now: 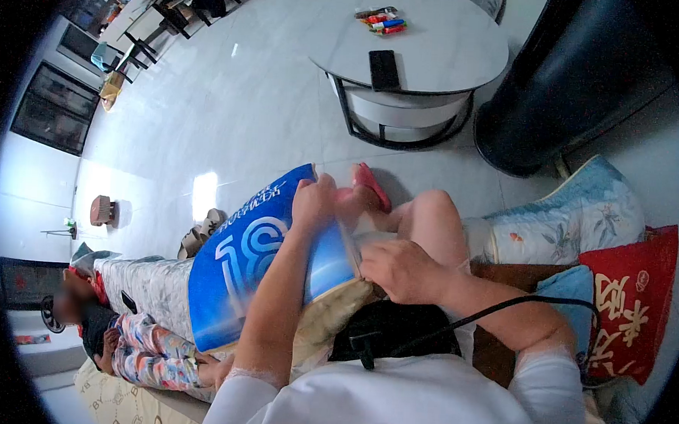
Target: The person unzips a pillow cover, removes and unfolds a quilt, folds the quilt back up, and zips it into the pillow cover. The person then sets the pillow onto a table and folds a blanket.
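A blue cushion cover [231, 256] with a large white number and lettering lies across my lap. It has thin yellowish piping along its edge. My left hand [313, 203] is closed on the cover's far upper edge. My right hand [399, 269] is closed at the near right corner, its fingertips pinched on the edge there. Whether a zip runs along this edge, I cannot make out. Pale beige plush fabric [329, 318] shows below the corner, beside a black bag-like item [395, 336] with a cable.
A red cushion [631, 300] and a light blue cloth [563, 294] lie to the right. Another person [137, 339] reclines at left on the sofa. Ahead stands a round table [437, 57] bearing a phone [383, 70] and several markers [382, 22]. A dark column [564, 93] rises beside it.
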`<move>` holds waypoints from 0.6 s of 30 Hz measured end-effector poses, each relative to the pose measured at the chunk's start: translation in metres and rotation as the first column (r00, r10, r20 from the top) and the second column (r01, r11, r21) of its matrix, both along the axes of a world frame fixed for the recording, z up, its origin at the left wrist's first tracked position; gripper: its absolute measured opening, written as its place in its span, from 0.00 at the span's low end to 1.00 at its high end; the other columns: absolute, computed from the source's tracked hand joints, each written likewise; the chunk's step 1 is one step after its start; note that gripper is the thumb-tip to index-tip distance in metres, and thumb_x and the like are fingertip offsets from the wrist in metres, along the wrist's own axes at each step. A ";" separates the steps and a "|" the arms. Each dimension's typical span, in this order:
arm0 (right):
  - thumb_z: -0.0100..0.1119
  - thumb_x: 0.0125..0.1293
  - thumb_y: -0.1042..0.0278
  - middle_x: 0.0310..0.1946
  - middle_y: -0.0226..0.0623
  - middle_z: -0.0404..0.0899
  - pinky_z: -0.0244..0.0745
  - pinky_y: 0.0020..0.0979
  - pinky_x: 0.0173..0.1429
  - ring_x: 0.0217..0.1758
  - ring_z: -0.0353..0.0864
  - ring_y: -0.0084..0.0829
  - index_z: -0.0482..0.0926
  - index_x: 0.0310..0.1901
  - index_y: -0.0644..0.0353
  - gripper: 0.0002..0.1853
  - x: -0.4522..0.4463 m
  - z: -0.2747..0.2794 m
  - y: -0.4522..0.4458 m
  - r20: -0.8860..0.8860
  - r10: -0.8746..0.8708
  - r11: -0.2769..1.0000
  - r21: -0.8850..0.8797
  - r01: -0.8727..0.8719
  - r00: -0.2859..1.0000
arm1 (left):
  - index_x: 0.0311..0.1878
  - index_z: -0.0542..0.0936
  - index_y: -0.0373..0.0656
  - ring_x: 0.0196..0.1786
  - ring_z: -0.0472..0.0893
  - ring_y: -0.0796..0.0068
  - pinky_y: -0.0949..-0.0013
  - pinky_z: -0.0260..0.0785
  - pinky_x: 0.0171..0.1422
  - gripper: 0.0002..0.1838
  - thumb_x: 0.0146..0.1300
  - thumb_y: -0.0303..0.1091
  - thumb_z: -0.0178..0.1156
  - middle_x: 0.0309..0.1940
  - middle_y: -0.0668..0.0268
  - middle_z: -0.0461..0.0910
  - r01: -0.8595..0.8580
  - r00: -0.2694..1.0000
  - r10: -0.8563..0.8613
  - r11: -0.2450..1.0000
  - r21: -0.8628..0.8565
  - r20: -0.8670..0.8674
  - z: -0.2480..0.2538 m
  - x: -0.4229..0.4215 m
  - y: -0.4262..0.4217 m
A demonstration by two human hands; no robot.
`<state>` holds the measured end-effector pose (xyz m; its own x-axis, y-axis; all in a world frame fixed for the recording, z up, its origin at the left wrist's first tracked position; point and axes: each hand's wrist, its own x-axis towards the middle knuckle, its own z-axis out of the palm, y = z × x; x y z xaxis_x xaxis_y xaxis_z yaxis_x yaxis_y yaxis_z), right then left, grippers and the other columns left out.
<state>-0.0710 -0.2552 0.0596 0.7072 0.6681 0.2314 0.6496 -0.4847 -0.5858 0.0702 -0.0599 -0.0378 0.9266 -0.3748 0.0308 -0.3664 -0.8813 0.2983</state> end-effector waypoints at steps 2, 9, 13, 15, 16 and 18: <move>0.57 0.56 0.69 0.32 0.39 0.74 0.74 0.41 0.41 0.38 0.78 0.42 0.75 0.33 0.58 0.04 -0.006 -0.008 -0.001 -0.030 -0.062 0.996 0.061 0.064 0.998 | 0.37 0.77 0.44 0.38 0.79 0.48 0.55 0.66 0.54 0.06 0.61 0.33 0.52 0.28 0.54 0.81 0.003 1.000 -0.004 1.000 -0.010 -0.009 0.005 -0.002 0.000; 0.57 0.61 0.67 0.30 0.40 0.75 0.75 0.41 0.39 0.35 0.79 0.44 0.74 0.32 0.59 0.06 -0.027 -0.018 0.004 -0.108 -0.125 0.962 0.230 0.147 0.986 | 0.45 0.76 0.39 0.47 0.78 0.51 0.60 0.68 0.56 0.10 0.62 0.30 0.55 0.40 0.52 0.79 0.021 0.999 -0.034 0.962 -0.273 -0.042 0.070 -0.032 0.018; 0.63 0.57 0.70 0.27 0.39 0.74 0.72 0.39 0.35 0.32 0.78 0.43 0.74 0.32 0.60 0.07 -0.035 -0.016 0.007 -0.162 -0.161 0.913 0.350 0.209 0.974 | 0.50 0.73 0.37 0.55 0.73 0.49 0.54 0.64 0.59 0.18 0.56 0.33 0.60 0.52 0.53 0.75 0.172 0.983 -0.181 0.964 -0.205 -0.028 0.129 -0.113 0.051; 0.63 0.58 0.66 0.28 0.41 0.75 0.73 0.39 0.35 0.32 0.78 0.44 0.74 0.32 0.61 0.09 -0.036 -0.025 0.007 -0.246 -0.135 0.896 0.383 0.224 0.960 | 0.51 0.73 0.39 0.59 0.71 0.51 0.55 0.63 0.61 0.21 0.55 0.36 0.63 0.57 0.55 0.72 0.217 0.976 -0.216 0.974 -0.061 0.016 0.142 -0.154 0.062; 0.63 0.59 0.62 0.29 0.43 0.77 0.74 0.40 0.36 0.32 0.79 0.45 0.74 0.32 0.61 0.12 -0.038 -0.029 0.007 -0.335 -0.112 0.879 0.406 0.251 0.936 | 0.51 0.73 0.40 0.61 0.70 0.53 0.55 0.63 0.62 0.22 0.54 0.37 0.64 0.59 0.56 0.71 0.242 0.969 -0.242 0.970 0.009 0.052 0.145 -0.170 0.067; 0.62 0.60 0.55 0.32 0.45 0.78 0.75 0.41 0.38 0.34 0.80 0.47 0.75 0.33 0.62 0.16 -0.043 -0.029 0.005 -0.363 -0.091 0.937 0.284 0.203 0.927 | 0.50 0.73 0.40 0.58 0.72 0.53 0.55 0.64 0.60 0.22 0.53 0.39 0.65 0.56 0.56 0.73 0.184 0.974 -0.191 0.981 0.063 0.123 0.143 -0.197 0.082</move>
<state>-0.1141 -0.2506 0.0303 0.8641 0.4841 0.1379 0.3195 -0.3158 -0.8934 -0.1272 0.0226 0.1054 0.8295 -0.5454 0.1204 -0.5584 -0.8064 0.1946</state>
